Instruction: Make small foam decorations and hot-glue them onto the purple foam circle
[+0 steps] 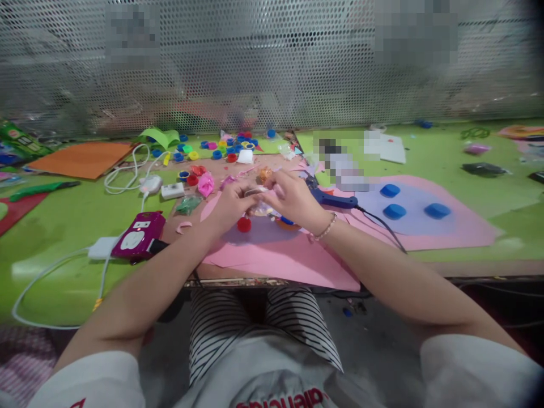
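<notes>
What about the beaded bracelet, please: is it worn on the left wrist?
No, the beaded bracelet circles the right wrist, while the left wrist is bare.

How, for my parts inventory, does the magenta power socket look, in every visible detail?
The magenta power socket has a glossy, plastic-looking shell and white face panels with dark slots. It lies face up, at an angle, on the green tabletop. A white adapter meets its left end; a black plug meets its lower right, beside the left forearm.
</notes>
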Action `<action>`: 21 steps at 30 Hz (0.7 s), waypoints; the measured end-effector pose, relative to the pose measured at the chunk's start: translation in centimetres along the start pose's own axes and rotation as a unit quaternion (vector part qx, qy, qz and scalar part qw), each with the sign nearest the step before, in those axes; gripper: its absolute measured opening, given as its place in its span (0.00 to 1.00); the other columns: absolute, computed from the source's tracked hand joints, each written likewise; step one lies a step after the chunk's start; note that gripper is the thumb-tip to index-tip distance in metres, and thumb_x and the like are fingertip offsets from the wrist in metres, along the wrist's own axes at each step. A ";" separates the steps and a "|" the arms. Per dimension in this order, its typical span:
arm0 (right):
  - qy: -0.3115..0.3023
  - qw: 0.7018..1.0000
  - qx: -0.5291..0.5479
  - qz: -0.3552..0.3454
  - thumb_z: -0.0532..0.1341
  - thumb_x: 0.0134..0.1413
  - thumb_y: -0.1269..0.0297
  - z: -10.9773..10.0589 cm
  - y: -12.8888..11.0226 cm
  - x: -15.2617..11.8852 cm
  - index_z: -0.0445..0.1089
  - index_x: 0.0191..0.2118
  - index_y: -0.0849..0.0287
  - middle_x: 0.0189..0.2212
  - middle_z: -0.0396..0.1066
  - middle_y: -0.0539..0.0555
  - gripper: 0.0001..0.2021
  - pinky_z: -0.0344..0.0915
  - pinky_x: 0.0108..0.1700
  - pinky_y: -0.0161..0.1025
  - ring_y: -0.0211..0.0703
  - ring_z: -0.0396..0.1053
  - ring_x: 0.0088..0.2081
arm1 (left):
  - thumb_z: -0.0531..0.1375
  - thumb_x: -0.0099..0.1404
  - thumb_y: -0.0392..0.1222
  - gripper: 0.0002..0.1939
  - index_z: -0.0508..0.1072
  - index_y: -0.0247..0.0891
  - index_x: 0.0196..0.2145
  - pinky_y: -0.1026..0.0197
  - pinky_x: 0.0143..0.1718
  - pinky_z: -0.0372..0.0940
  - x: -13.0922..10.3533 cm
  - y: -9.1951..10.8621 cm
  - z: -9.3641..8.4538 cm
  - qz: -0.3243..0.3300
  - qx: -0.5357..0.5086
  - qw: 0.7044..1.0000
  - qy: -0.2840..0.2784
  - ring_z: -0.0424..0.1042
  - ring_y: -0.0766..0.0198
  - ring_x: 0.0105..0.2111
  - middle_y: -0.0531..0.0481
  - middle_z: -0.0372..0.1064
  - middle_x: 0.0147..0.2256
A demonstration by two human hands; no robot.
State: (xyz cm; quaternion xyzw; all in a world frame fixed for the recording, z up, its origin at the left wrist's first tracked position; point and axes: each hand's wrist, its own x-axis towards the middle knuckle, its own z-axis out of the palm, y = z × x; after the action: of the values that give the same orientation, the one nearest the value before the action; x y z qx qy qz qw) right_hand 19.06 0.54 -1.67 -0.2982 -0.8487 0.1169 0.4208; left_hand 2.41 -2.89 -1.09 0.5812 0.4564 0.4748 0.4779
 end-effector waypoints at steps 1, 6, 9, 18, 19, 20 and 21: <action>-0.007 1.000 -0.003 0.013 0.62 0.54 0.56 0.0 0.1 0.0 0.63 0.30 0.57 0.30 0.67 0.53 0.11 0.59 0.37 0.40 0.41 0.63 0.33 | 0.62 0.51 0.33 0.04 0.68 0.35 0.24 0.68 0.17 0.56 -0.2 0.2 0.1 -0.001 0.022 1.000 -0.004 0.60 0.74 0.15 0.59 0.61 0.17; -0.044 0.999 -0.008 0.027 0.61 0.54 0.52 -0.3 0.3 0.5 0.60 0.23 0.58 0.24 0.63 0.51 0.17 0.54 0.33 0.38 0.38 0.59 0.28 | 0.59 0.51 0.29 0.04 0.69 0.35 0.25 0.67 0.20 0.58 -0.7 0.7 0.3 0.000 0.092 0.996 -0.021 0.62 0.72 0.16 0.57 0.62 0.18; -0.074 0.995 0.021 0.061 0.60 0.55 0.53 -0.5 0.2 0.8 0.63 0.23 0.58 0.22 0.64 0.50 0.16 0.53 0.31 0.37 0.36 0.58 0.26 | 0.60 0.53 0.31 0.03 0.69 0.35 0.24 0.68 0.19 0.56 -0.4 0.6 0.1 0.007 0.084 0.996 -0.031 0.61 0.73 0.16 0.57 0.61 0.17; -0.144 0.937 0.197 0.250 0.61 0.52 0.61 -1.1 -0.6 1.3 0.62 0.22 0.59 0.14 0.56 0.44 0.13 0.48 0.19 0.32 0.29 0.51 0.17 | 0.65 0.54 0.40 0.08 0.69 0.36 0.23 0.68 0.15 0.53 1.0 -0.8 -1.9 -0.014 0.046 0.993 -0.105 0.58 0.73 0.15 0.55 0.60 0.17; -0.148 0.932 0.207 0.257 0.62 0.52 0.62 -1.1 -0.7 1.3 0.62 0.21 0.59 0.13 0.56 0.44 0.13 0.48 0.17 0.31 0.29 0.51 0.16 | 0.65 0.53 0.41 0.09 0.70 0.36 0.24 0.68 0.15 0.52 1.1 -0.9 -2.0 -0.016 0.045 0.993 -0.108 0.58 0.73 0.15 0.55 0.60 0.17; -0.150 0.929 0.217 0.259 0.62 0.52 0.63 -1.1 -0.8 1.2 0.62 0.21 0.58 0.13 0.55 0.44 0.13 0.47 0.17 0.31 0.29 0.51 0.16 | 0.66 0.53 0.41 0.09 0.70 0.36 0.24 0.67 0.15 0.51 1.2 -0.9 -2.1 -0.019 0.044 0.993 -0.112 0.57 0.74 0.15 0.55 0.60 0.17; -0.151 0.926 0.227 0.259 0.63 0.51 0.64 -1.1 -0.8 1.2 0.61 0.20 0.58 0.12 0.55 0.43 0.13 0.47 0.16 0.30 0.28 0.51 0.15 | 0.66 0.53 0.42 0.10 0.70 0.36 0.23 0.67 0.14 0.51 1.2 -0.9 -2.1 -0.022 0.043 0.992 -0.116 0.56 0.74 0.15 0.55 0.59 0.17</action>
State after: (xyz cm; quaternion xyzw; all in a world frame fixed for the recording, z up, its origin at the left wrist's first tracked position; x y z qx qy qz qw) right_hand 18.97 0.56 0.14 -0.3828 -0.7460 0.4554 0.2992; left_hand 0.40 -1.31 -1.67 0.6417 0.4308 0.3739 0.5127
